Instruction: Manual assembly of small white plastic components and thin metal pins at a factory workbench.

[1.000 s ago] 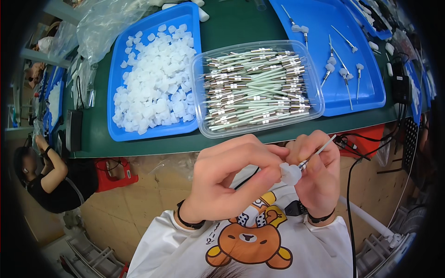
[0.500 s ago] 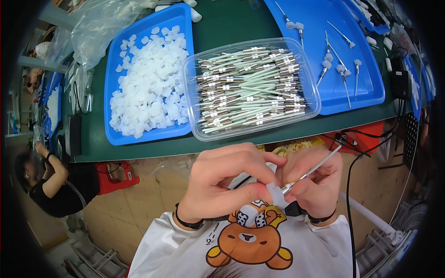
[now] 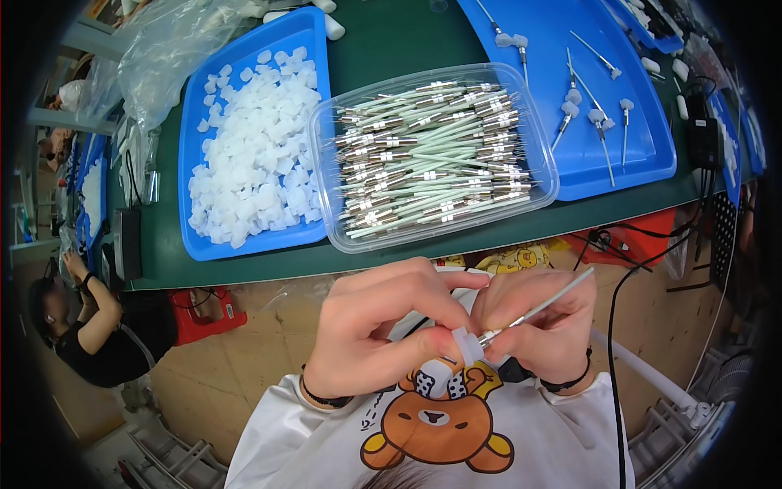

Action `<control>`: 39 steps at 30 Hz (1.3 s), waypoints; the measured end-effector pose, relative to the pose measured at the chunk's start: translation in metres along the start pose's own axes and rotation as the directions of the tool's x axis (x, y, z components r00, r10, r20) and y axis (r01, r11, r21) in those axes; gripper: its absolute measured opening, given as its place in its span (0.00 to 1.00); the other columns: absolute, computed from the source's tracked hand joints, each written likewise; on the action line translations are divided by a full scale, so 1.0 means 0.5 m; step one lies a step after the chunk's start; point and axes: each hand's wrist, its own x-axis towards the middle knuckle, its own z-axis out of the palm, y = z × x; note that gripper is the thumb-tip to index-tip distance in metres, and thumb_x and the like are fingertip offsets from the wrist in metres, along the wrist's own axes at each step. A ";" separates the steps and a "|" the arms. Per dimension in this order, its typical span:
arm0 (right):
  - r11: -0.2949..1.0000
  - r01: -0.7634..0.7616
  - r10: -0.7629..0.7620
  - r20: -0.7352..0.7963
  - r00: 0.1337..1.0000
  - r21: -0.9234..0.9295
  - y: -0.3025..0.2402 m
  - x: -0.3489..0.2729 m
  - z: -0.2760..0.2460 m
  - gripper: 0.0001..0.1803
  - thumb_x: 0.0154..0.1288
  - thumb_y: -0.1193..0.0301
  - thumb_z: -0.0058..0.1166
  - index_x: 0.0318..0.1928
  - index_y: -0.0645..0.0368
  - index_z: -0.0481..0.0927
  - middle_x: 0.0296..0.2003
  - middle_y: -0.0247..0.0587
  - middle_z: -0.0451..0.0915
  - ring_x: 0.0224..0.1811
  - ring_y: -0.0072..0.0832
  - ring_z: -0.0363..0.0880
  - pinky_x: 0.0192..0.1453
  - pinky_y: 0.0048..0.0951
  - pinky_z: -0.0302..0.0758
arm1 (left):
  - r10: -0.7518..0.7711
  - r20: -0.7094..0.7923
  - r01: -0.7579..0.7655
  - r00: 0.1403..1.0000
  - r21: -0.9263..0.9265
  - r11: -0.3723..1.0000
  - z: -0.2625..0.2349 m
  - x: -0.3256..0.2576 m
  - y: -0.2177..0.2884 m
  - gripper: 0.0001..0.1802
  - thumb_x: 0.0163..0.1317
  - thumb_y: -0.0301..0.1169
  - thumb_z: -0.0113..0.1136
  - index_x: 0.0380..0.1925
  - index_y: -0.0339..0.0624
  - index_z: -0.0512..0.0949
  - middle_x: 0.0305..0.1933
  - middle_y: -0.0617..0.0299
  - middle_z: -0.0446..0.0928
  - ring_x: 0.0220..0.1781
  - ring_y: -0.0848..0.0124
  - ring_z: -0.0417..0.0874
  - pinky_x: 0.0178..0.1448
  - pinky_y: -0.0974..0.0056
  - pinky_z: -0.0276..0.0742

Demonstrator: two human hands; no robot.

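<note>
My left hand [image 3: 391, 326] pinches a small translucent white plastic cap [image 3: 467, 347] between thumb and forefinger. In my right hand [image 3: 544, 322] is a thin pale rod with a metal end [image 3: 538, 306], its tip pointing up and to the right. The metal end meets the cap between my two hands, in front of my shirt; how far it sits inside is hard to see. Beyond my hands stands a clear plastic box [image 3: 358, 242] full of similar rods. Left of it lies a blue tray [image 3: 213, 248] heaped with white caps [image 3: 261, 155].
A second blue tray [image 3: 652, 163] on the right holds several rods with caps on. Black cables [image 3: 619, 326] hang at the table's right front. A red stool [image 3: 204, 314] stands below the table, near another person [image 3: 98, 326] at the left. Plastic bags [image 3: 163, 65] lie back left.
Both hands have shifted slightly left. The cap has turned between my left fingers, and the rod's metal end now lines up against it. The view has shifted a little.
</note>
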 end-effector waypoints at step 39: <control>0.409 0.599 -0.627 0.266 0.733 -0.688 -0.047 -0.014 0.016 0.13 0.35 0.80 0.64 0.27 0.61 0.78 0.18 0.34 0.72 0.15 0.19 0.67 0.17 0.19 0.59 | 0.524 0.030 -0.473 0.851 0.480 0.739 0.041 -0.008 0.023 0.19 0.45 0.24 0.58 0.38 0.31 0.66 0.31 0.53 0.73 0.32 0.64 0.77 0.44 0.59 0.72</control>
